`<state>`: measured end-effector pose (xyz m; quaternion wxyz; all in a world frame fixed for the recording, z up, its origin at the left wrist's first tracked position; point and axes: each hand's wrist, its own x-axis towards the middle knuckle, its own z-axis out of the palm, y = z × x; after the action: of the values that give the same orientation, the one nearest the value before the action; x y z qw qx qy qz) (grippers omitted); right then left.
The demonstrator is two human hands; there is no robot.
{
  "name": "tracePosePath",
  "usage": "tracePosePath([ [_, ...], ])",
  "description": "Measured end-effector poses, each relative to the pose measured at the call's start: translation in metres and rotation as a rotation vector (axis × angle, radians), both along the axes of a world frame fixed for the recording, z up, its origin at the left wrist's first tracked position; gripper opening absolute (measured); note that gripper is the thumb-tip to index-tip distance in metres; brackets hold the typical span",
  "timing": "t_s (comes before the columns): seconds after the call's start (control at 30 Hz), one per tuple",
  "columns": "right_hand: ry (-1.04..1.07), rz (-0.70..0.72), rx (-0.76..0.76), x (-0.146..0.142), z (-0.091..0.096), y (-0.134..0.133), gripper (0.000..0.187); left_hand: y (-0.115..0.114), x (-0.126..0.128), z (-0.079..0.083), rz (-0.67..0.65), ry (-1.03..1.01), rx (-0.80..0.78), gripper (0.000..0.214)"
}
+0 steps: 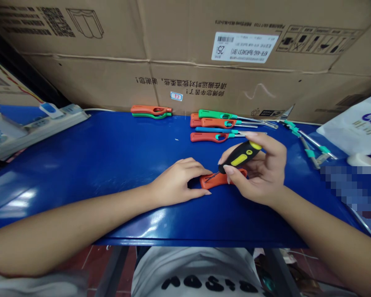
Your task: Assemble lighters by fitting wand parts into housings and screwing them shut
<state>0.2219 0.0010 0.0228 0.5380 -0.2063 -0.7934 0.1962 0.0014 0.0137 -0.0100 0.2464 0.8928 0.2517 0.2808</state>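
My right hand (259, 169) is closed round a black and yellow screwdriver (239, 156), its tip pointing down-left onto an orange lighter (214, 180) that lies on the blue table (111, 165). My left hand (177, 181) curls its fingers over the lighter's left end and holds it against the table. Part of the lighter is hidden beneath both hands.
Several long-nosed lighters, orange (213, 137), green (216, 114) and blue, lie behind the hands. Two more lighters (151, 111) are stacked at the back middle. Loose metal-and-teal lighter parts (309, 144) are at the right. Cardboard boxes (185, 62) wall the back; a power strip (54, 115) is at the left.
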Motion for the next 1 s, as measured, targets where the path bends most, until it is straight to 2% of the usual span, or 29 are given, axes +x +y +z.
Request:
tracePosePath([
  [0.1, 0.008, -0.012, -0.003, -0.001, -0.002, -0.001, 0.067, 0.0, 0.0, 0.001, 0.0, -0.003, 0.01, 0.041],
  [0.23, -0.019, -0.137, 0.006, -0.002, -0.003, 0.0, 0.068, 0.0, 0.0, 0.0, 0.001, 0.002, 0.014, 0.039],
  [0.4, -0.238, -0.239, 0.045, -0.005, 0.017, 0.007, 0.068, 0.0, 0.0, -0.001, 0.004, -0.002, 0.011, 0.039],
  [0.5, -0.423, -0.159, -0.033, -0.007, 0.037, 0.008, 0.059, -0.001, 0.0, 0.001, -0.002, 0.005, -0.004, 0.041],
  [0.6, -0.462, -0.064, -0.123, -0.009, 0.045, 0.006, 0.05, -0.002, 0.0, 0.003, -0.028, 0.019, -0.013, 0.039],
  [0.67, -0.433, -0.126, -0.008, -0.009, 0.042, 0.005, 0.046, -0.002, 0.0, 0.003, -0.039, 0.006, -0.011, 0.033],
  [0.77, -0.413, -0.294, 0.347, -0.006, 0.033, 0.004, 0.045, -0.002, -0.001, 0.002, -0.041, -0.03, -0.007, 0.029],
  [0.83, -0.431, -0.324, 0.438, -0.004, 0.032, 0.004, 0.042, -0.002, -0.001, 0.002, -0.04, -0.039, -0.005, 0.031],
  [0.87, -0.44, -0.294, 0.391, -0.003, 0.033, 0.004, 0.04, -0.002, -0.001, 0.002, -0.041, -0.036, -0.007, 0.033],
  [0.97, -0.416, -0.135, 0.092, -0.001, 0.039, 0.004, 0.041, -0.002, -0.001, 0.003, -0.042, -0.018, -0.02, 0.037],
  [1.0, -0.387, -0.113, 0.041, 0.0, 0.04, 0.005, 0.039, -0.002, -0.001, 0.003, -0.044, -0.016, -0.026, 0.037],
])
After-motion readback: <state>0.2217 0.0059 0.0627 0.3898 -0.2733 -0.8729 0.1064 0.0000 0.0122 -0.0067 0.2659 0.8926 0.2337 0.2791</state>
